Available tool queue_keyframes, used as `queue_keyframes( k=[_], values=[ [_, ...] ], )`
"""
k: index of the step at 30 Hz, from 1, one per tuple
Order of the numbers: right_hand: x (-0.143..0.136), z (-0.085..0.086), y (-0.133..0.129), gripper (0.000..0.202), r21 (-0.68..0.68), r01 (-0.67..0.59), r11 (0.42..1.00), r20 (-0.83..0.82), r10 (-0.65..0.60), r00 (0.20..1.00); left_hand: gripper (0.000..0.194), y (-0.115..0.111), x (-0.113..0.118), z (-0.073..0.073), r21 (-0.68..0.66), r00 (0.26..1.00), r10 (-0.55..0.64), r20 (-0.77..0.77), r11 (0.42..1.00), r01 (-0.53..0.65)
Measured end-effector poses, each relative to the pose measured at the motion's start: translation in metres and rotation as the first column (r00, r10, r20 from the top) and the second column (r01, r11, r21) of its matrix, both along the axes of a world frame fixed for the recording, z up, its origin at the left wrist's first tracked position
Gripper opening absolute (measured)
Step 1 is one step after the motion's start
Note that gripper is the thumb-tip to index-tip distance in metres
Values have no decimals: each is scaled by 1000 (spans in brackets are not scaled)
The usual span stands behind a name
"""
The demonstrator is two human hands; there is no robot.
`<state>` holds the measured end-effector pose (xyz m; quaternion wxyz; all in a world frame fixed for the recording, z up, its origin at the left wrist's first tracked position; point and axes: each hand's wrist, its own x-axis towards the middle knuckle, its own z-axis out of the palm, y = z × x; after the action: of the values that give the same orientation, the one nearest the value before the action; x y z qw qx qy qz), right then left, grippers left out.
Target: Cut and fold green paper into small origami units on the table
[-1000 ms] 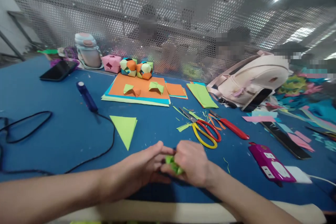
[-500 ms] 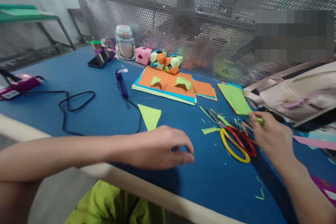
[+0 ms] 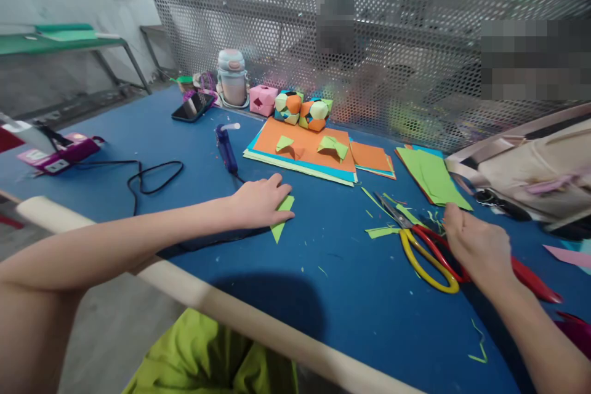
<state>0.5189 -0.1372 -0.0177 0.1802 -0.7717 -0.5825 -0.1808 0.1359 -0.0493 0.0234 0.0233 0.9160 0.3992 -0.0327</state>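
My left hand lies palm down over a light-green paper triangle and hides most of it. Its thumb and fingers are apart, with part of the paper showing between them. At the right, the fingers of my right hand are closed; what they hold, if anything, is hidden. This hand is just right of scissors with one yellow and one red handle, near the bottom corner of a stack of green paper sheets. Green paper scraps lie around the scissor blades.
Beyond my left hand is a blue glue gun with a black cord. Orange, blue and green sheets bear two small folded pieces. Paper cubes, a bottle and a phone stand or lie behind. A beige bag sits at right.
My left hand has moved left and away from me, onto the green triangle. My right hand stays near the scissors; the green bit seen in its fingers no longer shows. The view has shifted slightly.
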Motion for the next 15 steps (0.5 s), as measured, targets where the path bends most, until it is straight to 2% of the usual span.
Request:
queue_keyframes(
  k=[3,5,8,11,13,15],
  values=[
    [-8,8,-2,41,-223,128,966,57,-118,991,46,-1,-1,-4,3,999,-33,19,999,33],
    [-14,12,-2,48,-346,159,925,107,-130,986,43,-3,-1,-5,-5,999,-40,28,999,40],
    [-19,16,-3,52,-384,167,908,123,-129,984,37,-5,-2,-5,1,998,-47,39,999,47],
    [-21,17,-5,49,-314,159,936,94,-136,986,32,-7,-3,-5,12,996,-69,49,998,68],
    [-23,17,-7,46,-163,108,981,105,-91,990,29,-9,-3,-4,7,995,-67,70,998,67],
    [-29,18,-9,48,27,5,1000,135,-9,991,23,-10,-4,-3,-22,994,-36,104,999,39]
  ],
)
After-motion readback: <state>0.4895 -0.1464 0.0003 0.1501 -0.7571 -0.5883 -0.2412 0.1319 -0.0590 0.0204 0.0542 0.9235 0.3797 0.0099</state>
